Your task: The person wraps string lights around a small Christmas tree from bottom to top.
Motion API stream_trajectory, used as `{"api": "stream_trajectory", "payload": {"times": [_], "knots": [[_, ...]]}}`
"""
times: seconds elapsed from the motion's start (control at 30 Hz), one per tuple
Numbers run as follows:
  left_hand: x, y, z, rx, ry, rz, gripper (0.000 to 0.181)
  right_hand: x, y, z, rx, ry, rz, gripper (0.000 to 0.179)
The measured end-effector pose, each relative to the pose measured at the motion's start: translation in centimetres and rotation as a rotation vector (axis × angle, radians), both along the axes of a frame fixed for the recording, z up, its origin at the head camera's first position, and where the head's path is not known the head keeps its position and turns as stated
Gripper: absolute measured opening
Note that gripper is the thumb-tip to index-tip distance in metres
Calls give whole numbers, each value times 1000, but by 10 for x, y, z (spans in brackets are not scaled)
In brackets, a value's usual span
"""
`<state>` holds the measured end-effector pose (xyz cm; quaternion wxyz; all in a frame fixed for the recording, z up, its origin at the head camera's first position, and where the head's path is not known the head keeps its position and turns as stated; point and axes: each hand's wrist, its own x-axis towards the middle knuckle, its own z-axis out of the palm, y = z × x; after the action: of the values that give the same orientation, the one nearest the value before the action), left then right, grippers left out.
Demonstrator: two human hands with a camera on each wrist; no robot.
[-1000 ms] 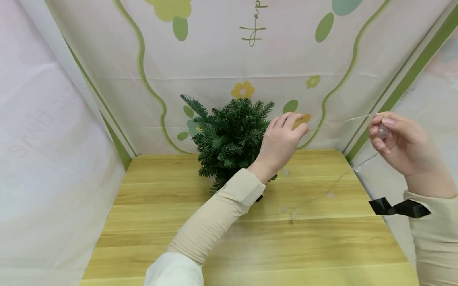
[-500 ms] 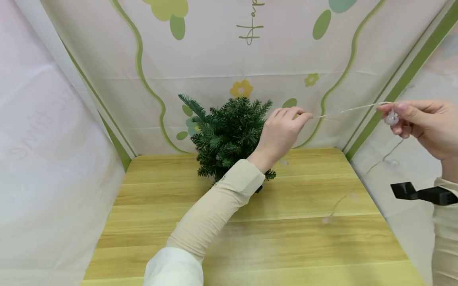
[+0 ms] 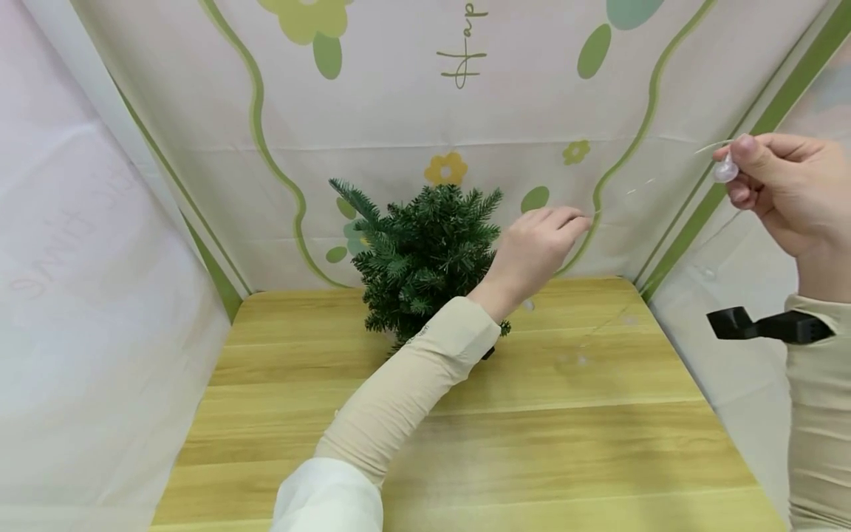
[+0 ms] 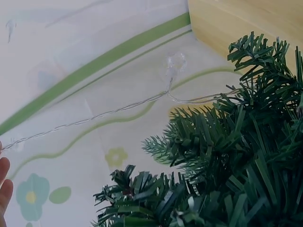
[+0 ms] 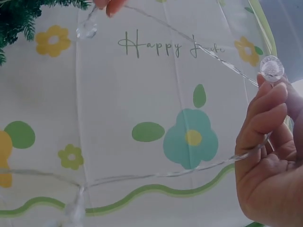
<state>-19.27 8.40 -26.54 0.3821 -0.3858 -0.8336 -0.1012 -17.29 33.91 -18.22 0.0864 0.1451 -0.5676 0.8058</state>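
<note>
A thin clear string of fairy lights (image 4: 94, 117) with round bulbs runs between both hands. My left hand (image 3: 540, 240) is at the right side of a small green artificial Christmas tree (image 3: 425, 266), pinching the string between thumb and fingers. My right hand (image 3: 794, 181), raised at the far right, pinches the string beside a clear bulb (image 5: 271, 68). In the left wrist view the string passes among the tree's branches, with another bulb (image 4: 176, 61) standing off it. A loose length trails below my right hand over the table. The tree's base is mostly hidden behind my left forearm.
The wooden table (image 3: 532, 443) reaches back to a printed fabric wall (image 3: 372, 125) with flowers and lettering. White fabric panels (image 3: 86, 258) flank it. A black strap (image 3: 771, 326) sits on the right wrist.
My right hand has moved right and then upward, drawing the string and its trailing bulbs along. My left hand has shifted slightly right, still pinching the string. The tree stays in place.
</note>
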Motion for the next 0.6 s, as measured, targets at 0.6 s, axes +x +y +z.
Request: {"api": "stream_trajectory", "payload": {"times": [0.6], "knots": [[-7, 6, -3, -211, -167, 85, 46, -23, -3, 17, -144, -211, 85, 30]]}}
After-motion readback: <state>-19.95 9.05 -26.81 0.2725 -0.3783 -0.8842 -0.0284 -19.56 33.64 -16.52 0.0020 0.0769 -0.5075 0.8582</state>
